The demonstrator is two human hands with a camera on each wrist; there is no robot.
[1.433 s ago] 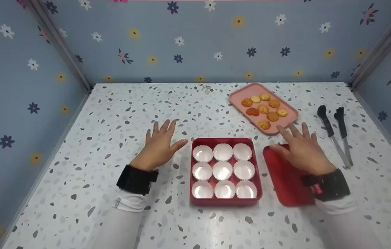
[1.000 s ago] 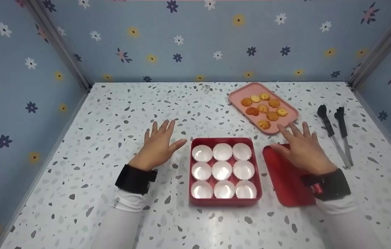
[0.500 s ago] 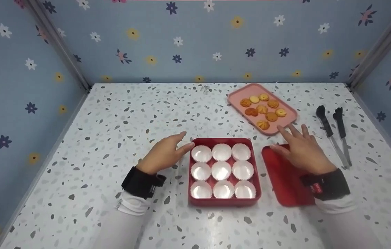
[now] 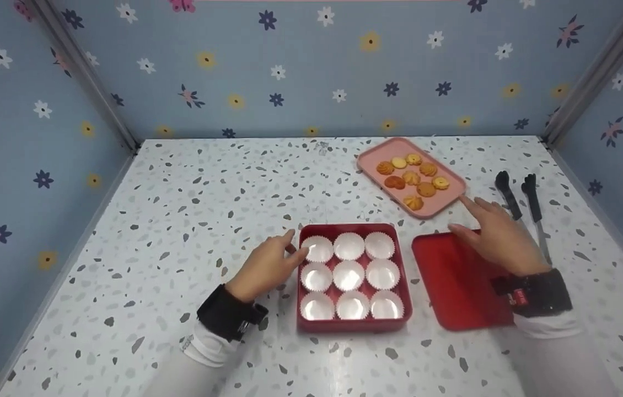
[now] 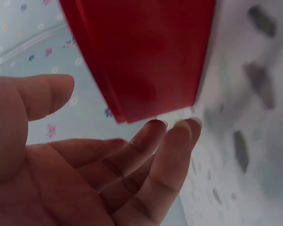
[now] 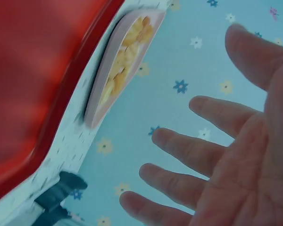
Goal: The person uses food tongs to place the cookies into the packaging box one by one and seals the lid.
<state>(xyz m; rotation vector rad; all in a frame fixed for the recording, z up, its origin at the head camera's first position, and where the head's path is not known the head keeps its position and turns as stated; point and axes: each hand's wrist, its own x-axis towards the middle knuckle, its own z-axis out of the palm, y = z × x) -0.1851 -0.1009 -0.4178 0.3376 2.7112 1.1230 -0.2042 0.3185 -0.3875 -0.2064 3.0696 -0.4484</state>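
Observation:
A square red box [image 4: 352,326] stands on the speckled table, lined with several white paper baking cups [image 4: 348,275]. My left hand [image 4: 267,266] is at its far left corner; the fingertips lie right at the box wall, fingers slightly bent and thumb apart. In the left wrist view the box's side [image 5: 146,56] rises beyond the fingers [image 5: 167,174]. My right hand [image 4: 501,237] hovers over the red lid [image 4: 455,286], fingers spread and holding nothing. In the right wrist view, the lid's rim [image 6: 61,101] runs beside that hand [image 6: 240,169].
Behind the lid, a pink tray [image 4: 376,158] carries several cookies [image 4: 411,177]. Tongs [image 4: 533,204] with black tips lie at the right, partly hidden by my right hand. Flowered blue panels [image 4: 300,82] wall in the table at the back and sides.
My left hand has swung right and nearer to me, up to the box's corner, its fingers bending. The right hand has shifted slightly right over the lid. The head view has tilted a little.

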